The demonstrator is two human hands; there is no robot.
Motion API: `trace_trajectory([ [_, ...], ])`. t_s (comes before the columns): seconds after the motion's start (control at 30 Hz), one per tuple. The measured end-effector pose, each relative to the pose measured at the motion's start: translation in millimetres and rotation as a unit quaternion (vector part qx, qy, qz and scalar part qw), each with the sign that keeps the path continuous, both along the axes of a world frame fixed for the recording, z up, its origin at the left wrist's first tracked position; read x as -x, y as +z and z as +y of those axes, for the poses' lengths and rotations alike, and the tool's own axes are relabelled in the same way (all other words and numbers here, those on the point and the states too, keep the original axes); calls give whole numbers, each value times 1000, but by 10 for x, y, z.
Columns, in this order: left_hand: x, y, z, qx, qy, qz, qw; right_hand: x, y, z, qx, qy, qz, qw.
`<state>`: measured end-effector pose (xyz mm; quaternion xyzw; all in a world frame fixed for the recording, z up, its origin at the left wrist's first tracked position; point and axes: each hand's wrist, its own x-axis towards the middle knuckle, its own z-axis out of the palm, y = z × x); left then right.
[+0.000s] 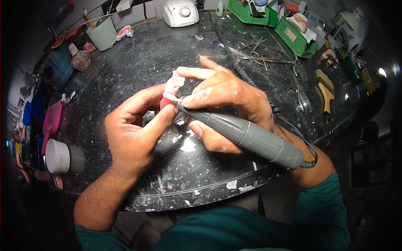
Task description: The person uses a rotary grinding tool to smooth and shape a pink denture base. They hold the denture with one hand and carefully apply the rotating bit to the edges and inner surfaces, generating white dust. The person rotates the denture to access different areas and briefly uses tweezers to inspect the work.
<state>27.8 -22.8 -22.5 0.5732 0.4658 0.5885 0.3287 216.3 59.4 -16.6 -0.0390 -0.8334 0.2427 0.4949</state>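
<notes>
My left hand (132,129) is closed, its thumb and fingers pinching a small pink denture piece (171,88) over the middle of the bench. The piece is paler at its top, and its lower part is mostly covered by my fingers. In my right hand (240,94) I grip a grey rotary handpiece (249,134) slantwise, like a pen. Its narrow end meets the pink piece beside my left thumb; the tip itself is too small to make out. My right index finger stretches to the top of the piece. A dark cord runs from the handpiece's back end.
The black bench (138,50) is speckled with white scraps. A white control unit (181,12) stands at the back. Green bins (293,39), scissors (254,48) and a yellow-handled brush (325,94) lie right. Leftward are a woven cup (102,35), pink dustpan (52,117) and white tub (57,156).
</notes>
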Motion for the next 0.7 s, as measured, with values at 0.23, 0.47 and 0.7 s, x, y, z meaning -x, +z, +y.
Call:
trace_trajectory([
  [0.23, -11, 19, -8, 17, -14, -22, 1000, 7, -7, 5, -1, 13, 6, 1000],
  [0.47, -21, 36, -10, 23, -15, -29, 999, 9, -17, 29, -33, 32, 5, 999],
  [0.7, -21, 31, -6, 19, -15, -28, 999, 1, -9, 18, -27, 21, 0, 999],
])
